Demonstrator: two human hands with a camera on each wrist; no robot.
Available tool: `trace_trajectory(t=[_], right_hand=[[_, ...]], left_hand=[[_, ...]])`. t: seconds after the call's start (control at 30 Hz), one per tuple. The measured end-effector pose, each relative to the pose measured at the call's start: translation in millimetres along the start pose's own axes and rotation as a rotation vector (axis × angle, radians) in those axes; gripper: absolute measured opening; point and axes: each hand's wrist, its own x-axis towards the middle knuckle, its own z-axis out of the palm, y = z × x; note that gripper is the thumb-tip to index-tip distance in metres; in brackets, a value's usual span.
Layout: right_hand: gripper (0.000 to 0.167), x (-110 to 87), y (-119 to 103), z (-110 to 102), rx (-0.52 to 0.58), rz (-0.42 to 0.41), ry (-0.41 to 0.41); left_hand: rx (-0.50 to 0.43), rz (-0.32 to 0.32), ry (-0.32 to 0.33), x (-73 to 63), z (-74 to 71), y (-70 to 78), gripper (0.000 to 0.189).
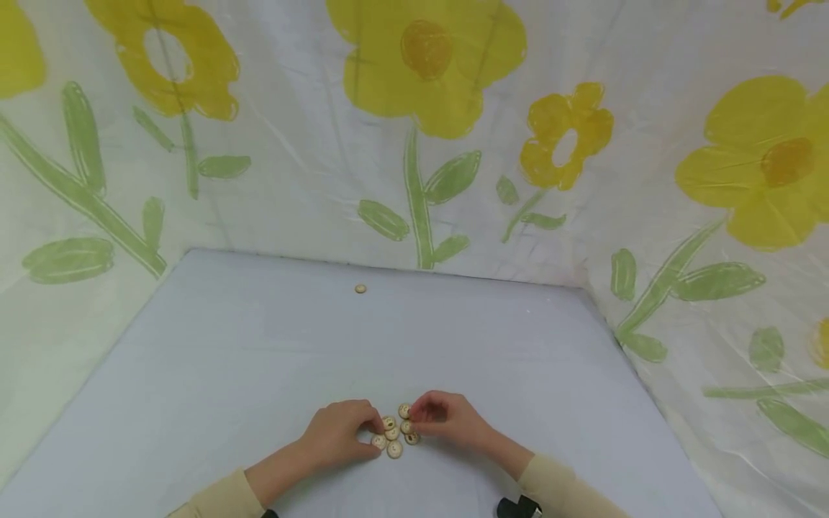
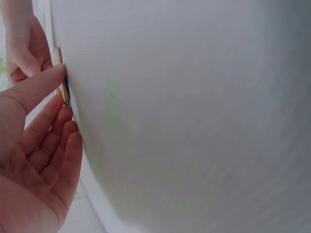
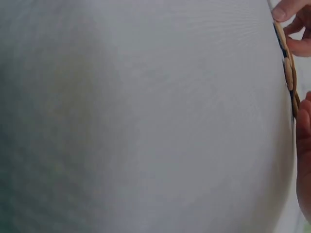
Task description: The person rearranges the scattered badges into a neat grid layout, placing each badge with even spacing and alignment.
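Several small round wooden discs with dark markings lie in a close cluster on the table, some overlapping. My left hand is at the cluster's left side, thumb tip and index fingertip at the edges of discs. From the right, my right hand reaches in, its bent index finger and thumb beside the upper disc and the one below it. In the left wrist view, the left thumb overlaps the discs, seen edge-on, with the other fingers loosely bent. The right wrist view shows stacked disc edges between both hands.
One more wooden disc lies alone near the far edge of the pale table. A white curtain painted with yellow flowers stands behind the table and along its sides.
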Motion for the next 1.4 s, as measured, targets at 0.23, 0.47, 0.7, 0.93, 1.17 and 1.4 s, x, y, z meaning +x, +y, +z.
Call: trace_trajectory(t=[0.23, 0.47, 0.7, 0.93, 1.17, 1.4], right_hand=[[0.018, -5.7, -23.8, -0.5, -0.169, -0.139, 0.002], [0.02, -2.4, 4.9, 1.5, -0.287, -0.277, -0.021], [0.021, -2.5, 0.2, -0.7, -0.342, -0.242, -0.083], [0.026, -4.5, -4.9, -1.2, -0.35, -0.241, -0.118], [0.024, -4.8, -6.7, 0.5, -0.382, -0.241, -0.12], [0.022, -5.6, -9.6, 2.8, -0.384, -0.171, -0.103]], left_hand=[[-0.005, -0.013, -0.01, -0.6, -0.8, 1.1, 0.021], [0.0, -0.005, 0.002, -0.3, -0.4, 0.9, 0.022], [-0.003, -0.018, -0.009, -1.2, -1.8, 3.2, 0.021], [-0.015, -0.008, -0.01, -2.9, -1.8, 3.1, 0.022], [-0.012, -0.008, -0.003, -2.5, -1.0, 2.2, 0.021], [-0.009, -0.006, -0.004, -1.6, -0.2, 1.7, 0.021]])
